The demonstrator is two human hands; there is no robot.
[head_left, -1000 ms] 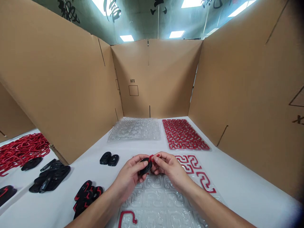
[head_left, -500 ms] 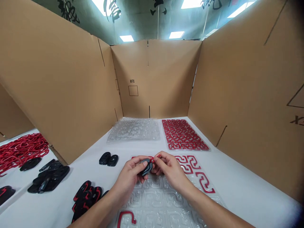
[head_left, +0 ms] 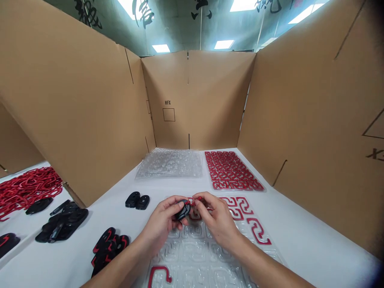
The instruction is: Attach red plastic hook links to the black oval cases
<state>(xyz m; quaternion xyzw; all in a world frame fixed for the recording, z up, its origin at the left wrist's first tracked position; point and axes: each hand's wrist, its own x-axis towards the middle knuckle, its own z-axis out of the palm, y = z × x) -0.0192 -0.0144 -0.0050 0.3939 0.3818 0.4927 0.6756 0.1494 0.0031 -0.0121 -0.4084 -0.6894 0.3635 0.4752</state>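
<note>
White tabletop (head_left: 300, 228); left hand (head_left: 162, 220) gripping rounded black plastic piece (head_left: 183, 212), likely stiff, best rim-held. Right hand (head_left: 218, 221) pinching slim red strip (head_left: 191, 201), seemingly pliant.

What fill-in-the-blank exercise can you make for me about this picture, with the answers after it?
The person's ____ hand grips the glossy black rounded piece.
The thin strips heaped at the far left are ____ in colour.
The clear plastic tray filled with red curved pieces lies to the ____ of the embossed clear plastic sheets.
The tall brown walls are made of ____.

Missing words: left; red; right; cardboard.
</note>
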